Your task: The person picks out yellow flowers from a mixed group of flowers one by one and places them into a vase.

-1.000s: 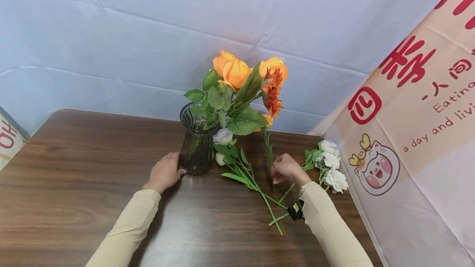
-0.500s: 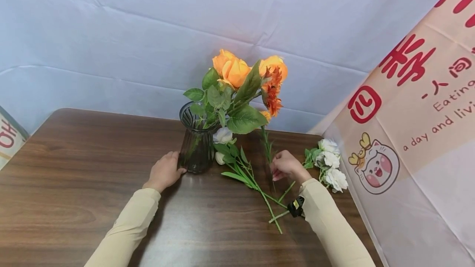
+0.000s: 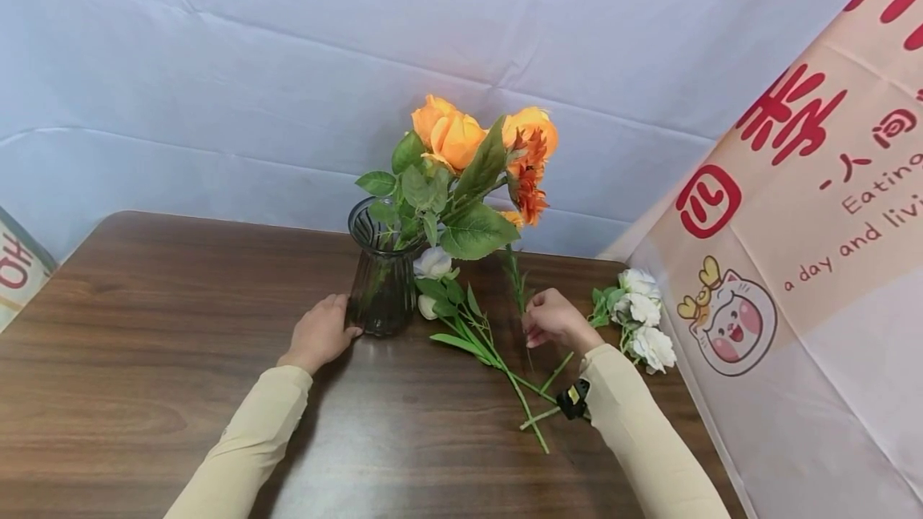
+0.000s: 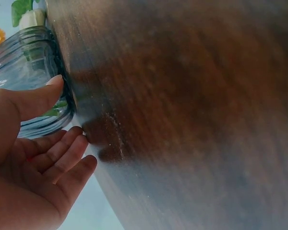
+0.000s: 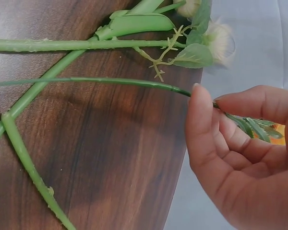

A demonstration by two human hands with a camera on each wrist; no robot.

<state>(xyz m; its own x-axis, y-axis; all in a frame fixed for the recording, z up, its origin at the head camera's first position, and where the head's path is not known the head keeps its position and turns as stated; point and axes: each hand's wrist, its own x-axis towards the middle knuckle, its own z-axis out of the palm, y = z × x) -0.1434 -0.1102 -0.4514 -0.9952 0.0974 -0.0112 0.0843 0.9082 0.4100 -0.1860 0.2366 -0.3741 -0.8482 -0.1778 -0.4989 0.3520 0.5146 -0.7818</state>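
Observation:
A dark glass vase (image 3: 382, 295) with orange roses (image 3: 453, 138) and green leaves stands upright at the table's middle. My left hand (image 3: 320, 333) holds it low on its left side, the thumb lying against the glass near the base. To the right, my right hand (image 3: 555, 319) pinches a thin green stem (image 5: 129, 82) between thumb and forefinger. That stem rises toward rust-orange flowers (image 3: 530, 183), which overlap the rose heads in the head view. Its lower end extends below the pinch, over the other stems in the right wrist view.
White flowers (image 3: 433, 264) with crossing green stems (image 3: 521, 395) lie between vase and right hand. More white blooms (image 3: 645, 315) rest at the table's right edge. A pale cloth wall (image 3: 288, 102) stands behind the brown table (image 3: 180, 343), and a printed panel (image 3: 793, 287) on the right.
My right hand has shifted very slightly, the pinched stem with it; the small orange bloom shows less behind the leaf. My left hand and the vase stay in place.

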